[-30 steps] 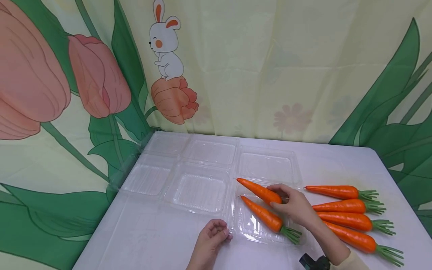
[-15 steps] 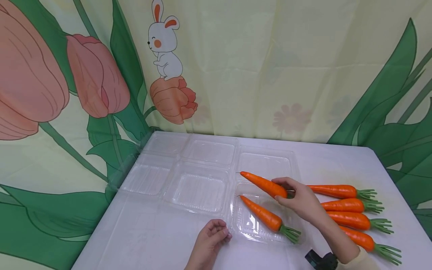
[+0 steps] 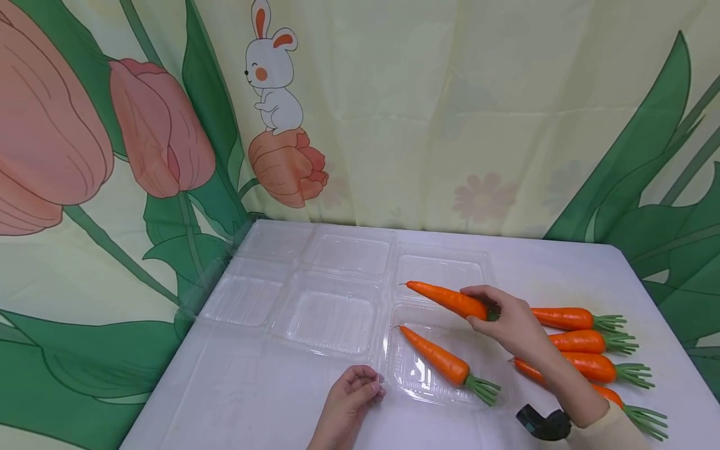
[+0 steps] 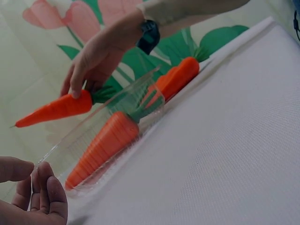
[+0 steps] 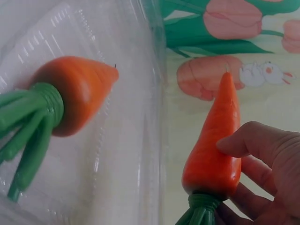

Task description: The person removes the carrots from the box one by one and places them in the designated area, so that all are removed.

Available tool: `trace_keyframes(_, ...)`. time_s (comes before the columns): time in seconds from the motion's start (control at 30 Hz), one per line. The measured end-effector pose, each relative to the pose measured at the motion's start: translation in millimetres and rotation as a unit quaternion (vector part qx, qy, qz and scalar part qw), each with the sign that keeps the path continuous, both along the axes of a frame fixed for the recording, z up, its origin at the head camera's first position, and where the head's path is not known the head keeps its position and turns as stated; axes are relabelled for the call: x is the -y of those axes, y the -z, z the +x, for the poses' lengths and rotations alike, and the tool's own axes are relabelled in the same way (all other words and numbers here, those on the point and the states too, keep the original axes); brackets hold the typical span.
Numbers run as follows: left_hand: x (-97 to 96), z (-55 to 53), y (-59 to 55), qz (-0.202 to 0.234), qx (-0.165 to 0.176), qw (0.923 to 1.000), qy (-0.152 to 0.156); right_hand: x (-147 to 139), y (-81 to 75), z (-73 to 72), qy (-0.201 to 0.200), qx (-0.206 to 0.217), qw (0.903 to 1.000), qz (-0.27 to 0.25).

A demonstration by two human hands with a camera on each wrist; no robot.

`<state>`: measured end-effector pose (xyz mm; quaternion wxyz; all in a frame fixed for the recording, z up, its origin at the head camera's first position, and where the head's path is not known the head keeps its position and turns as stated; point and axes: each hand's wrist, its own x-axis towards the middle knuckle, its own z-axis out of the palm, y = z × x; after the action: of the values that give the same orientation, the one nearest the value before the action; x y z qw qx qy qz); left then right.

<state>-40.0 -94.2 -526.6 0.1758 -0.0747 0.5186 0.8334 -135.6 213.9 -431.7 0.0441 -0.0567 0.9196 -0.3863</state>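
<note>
My right hand (image 3: pixel 506 319) holds a carrot (image 3: pixel 447 298) by its thick end, thumb on one side and fingers on the other. The carrot is raised over the clear plastic container (image 3: pixel 405 392), its tip to the left; its green stems show below the hand in the right wrist view. Inside that container lies a second carrot (image 3: pixel 435 356), leaning diagonally with its stems over the near right side, as the left wrist view also shows the carrot (image 4: pixel 105 145). At the container's front left corner, my left hand (image 3: pixel 354 394) pinches the rim between thumb and fingers.
Several more carrots (image 3: pixel 596 367) lie in a row on the white table at right, partly behind the right forearm. Other clear containers (image 3: pixel 332 319) stand side by side to the left, and another container (image 3: pixel 441 269) sits behind. A printed curtain (image 3: pixel 394 125) hangs at the back.
The right hand has moved up and slightly right with its carrot, away from the carrot in the container. The left hand has stayed at the container's corner.
</note>
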Motion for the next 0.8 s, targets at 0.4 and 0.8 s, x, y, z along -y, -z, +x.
trace_keyframes(0.4, -0.5, 0.0, 1.2, -0.005, 0.004, 1.0, -0.002, -20, -7.5, -6.4, 0.002, -0.016, 0.9993, 0.033)
trace_keyframes(0.8, -0.4, -1.3, -1.4, -0.003, 0.007, 1.0, -0.003, -46, -9.4, -8.5, 0.0, -0.031, 0.9983, 0.05)
